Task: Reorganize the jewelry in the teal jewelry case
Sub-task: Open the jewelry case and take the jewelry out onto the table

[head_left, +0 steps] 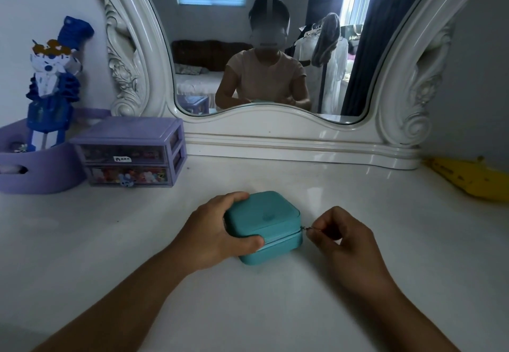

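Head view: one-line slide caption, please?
Left hand grips closed teal jewelry case; right hand pinches its metal zipper pull.

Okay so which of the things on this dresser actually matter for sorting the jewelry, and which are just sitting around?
Part of the job:
- teal jewelry case, closed, gripped by the left hand
- zipper pull, pinched by the right hand

Just lying about:
- purple drawer organizer
- purple basket holding a blue and white figure
- yellow object at the right edge
- mirror

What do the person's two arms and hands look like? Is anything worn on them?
Both forearms are bare, with no sleeves in view. The left hand and the right hand show no gloves, rings, watch or bracelet.
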